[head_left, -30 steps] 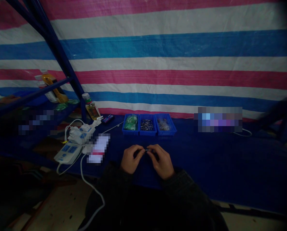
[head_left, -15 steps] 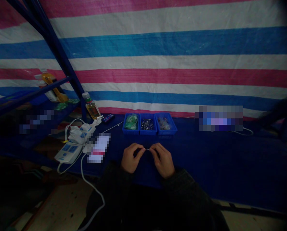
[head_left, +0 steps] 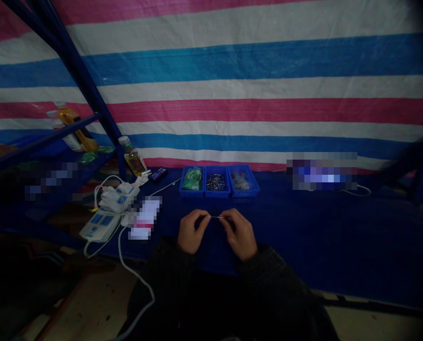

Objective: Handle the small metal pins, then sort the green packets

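My left hand [head_left: 192,232] and my right hand [head_left: 241,234] face each other over the blue table [head_left: 285,232]. Between their pinched fingertips stretches a thin, shiny rod-like piece [head_left: 215,217], gripped at one end by each hand. Beyond the hands three small blue bins stand side by side: the left one holds green bagged items [head_left: 193,179], the middle one dark metal pins [head_left: 216,182], the right one small clear and brownish pieces [head_left: 240,181].
Left of the hands lie a blurred-out phone [head_left: 145,218] and a white power strip [head_left: 99,226] with plugs and cables. A bottle [head_left: 135,160] and a small dark box [head_left: 157,174] stand behind. A pixelated device [head_left: 321,173] is at the back right.
My hands have drawn slightly apart, and more of the thin piece shows between the fingertips. The view has shifted slightly.
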Available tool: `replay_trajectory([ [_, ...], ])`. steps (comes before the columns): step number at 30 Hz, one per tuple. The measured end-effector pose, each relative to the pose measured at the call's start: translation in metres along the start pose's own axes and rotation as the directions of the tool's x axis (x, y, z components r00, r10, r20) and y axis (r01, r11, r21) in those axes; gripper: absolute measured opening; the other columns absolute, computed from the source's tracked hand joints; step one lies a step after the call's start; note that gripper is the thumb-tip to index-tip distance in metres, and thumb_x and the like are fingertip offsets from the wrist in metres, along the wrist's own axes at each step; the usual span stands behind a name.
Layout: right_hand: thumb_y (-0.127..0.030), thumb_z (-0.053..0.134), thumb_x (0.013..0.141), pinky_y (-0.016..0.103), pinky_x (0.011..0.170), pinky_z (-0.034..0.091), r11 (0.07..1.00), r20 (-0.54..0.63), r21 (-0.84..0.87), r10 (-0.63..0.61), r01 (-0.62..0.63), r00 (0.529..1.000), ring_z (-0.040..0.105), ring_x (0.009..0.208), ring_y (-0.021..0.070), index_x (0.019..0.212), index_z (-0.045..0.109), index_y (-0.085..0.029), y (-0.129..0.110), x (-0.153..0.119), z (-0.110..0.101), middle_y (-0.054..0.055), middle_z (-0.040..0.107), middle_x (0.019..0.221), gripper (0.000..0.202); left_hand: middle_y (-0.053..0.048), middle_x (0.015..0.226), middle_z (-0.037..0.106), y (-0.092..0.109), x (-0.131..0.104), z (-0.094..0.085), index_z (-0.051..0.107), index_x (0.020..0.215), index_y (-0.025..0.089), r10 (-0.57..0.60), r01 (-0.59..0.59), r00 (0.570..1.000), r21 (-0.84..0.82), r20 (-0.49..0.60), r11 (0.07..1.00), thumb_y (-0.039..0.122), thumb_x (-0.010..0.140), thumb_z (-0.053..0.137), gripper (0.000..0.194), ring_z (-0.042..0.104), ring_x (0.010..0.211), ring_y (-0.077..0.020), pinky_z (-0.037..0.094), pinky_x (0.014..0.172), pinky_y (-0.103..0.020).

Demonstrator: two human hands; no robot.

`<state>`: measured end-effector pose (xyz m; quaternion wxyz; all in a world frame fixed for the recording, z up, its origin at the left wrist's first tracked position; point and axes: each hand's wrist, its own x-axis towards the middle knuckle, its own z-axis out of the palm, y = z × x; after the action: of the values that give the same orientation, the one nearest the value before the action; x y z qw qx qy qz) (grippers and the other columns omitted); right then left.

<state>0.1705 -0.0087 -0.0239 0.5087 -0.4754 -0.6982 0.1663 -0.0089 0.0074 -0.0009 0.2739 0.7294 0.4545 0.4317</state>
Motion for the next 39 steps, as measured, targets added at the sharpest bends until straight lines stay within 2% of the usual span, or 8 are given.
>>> replay_trajectory([
  [4,-0.016,0.053,0.097,0.031,0.076,0.05,1.0,0.007,0.005,-0.003,0.003,1.0,0.064,0.082,0.0195,0.092,0.06,-0.023,-0.001,-0.0001,-0.0007,0.004,0.065,0.088,0.011,-0.004,0.091,0.074,-0.0007,-0.0006,0.0016,0.07,0.093,0.018,-0.012,0.012,0.999,-0.005,0.032,1.0,0.026,0.098,0.059,0.014,0.068,0.084,-0.0182,0.048,0.076,-0.027],
  [10,-0.013,0.054,0.096,0.031,0.08,0.051,0.999,0.084,0.031,-0.047,0.045,0.995,0.065,0.088,0.0195,0.091,0.062,-0.022,-0.0033,-0.0004,0.0,0.004,0.065,0.093,0.014,-0.004,0.089,0.074,0.0002,-0.0009,0.0029,0.071,0.091,0.018,0.014,-0.013,0.995,-0.006,0.102,1.0,0.025,0.096,0.06,0.013,0.067,0.08,-0.018,0.049,0.073,-0.027],
  [17,-0.02,0.057,0.097,0.031,0.076,0.051,1.0,0.051,0.015,-0.01,0.009,0.999,0.066,0.084,0.0193,0.101,0.065,-0.023,-0.0039,-0.0005,0.0008,0.005,0.067,0.094,0.009,-0.004,0.087,0.074,0.0013,-0.0005,0.0014,0.071,0.089,0.018,0.002,-0.002,1.0,-0.002,-0.002,1.0,0.025,0.096,0.062,0.013,0.068,0.082,-0.0184,0.05,0.075,-0.028],
  [22,-0.021,0.053,0.1,0.032,0.079,0.051,1.0,0.029,0.027,-0.011,0.01,1.0,0.066,0.086,0.0201,0.101,0.064,-0.023,-0.005,-0.0001,-0.001,0.005,0.067,0.093,0.011,-0.004,0.088,0.074,0.0005,-0.0011,0.0005,0.071,0.091,0.018,-0.016,0.015,1.0,-0.015,-0.025,1.0,0.027,0.096,0.061,0.015,0.068,0.082,-0.0186,0.049,0.075,-0.027],
  [31,-0.019,0.053,0.1,0.031,0.082,0.052,0.999,0.101,0.034,-0.029,0.025,0.994,0.068,0.088,0.0199,0.097,0.066,-0.023,-0.0054,-0.0003,-0.0001,0.005,0.068,0.093,0.014,-0.003,0.083,0.072,-0.0011,-0.0015,0.0035,0.069,0.089,0.018,0.014,-0.01,0.99,-0.029,0.144,1.0,0.026,0.099,0.057,0.018,0.067,0.077,-0.0168,0.048,0.073,-0.026],
  [39,-0.024,0.049,0.102,0.03,0.075,0.049,0.999,0.137,-0.037,-0.007,0.012,0.991,0.066,0.077,0.0188,0.087,0.063,-0.023,-0.0014,-0.0006,0.0008,0.003,0.066,0.083,0.021,-0.004,0.084,0.073,-0.0007,-0.0022,0.0037,0.07,0.087,0.018,0.044,-0.041,0.992,-0.028,0.121,0.999,0.024,0.097,0.058,0.017,0.069,0.08,-0.0185,0.049,0.076,-0.027],
])
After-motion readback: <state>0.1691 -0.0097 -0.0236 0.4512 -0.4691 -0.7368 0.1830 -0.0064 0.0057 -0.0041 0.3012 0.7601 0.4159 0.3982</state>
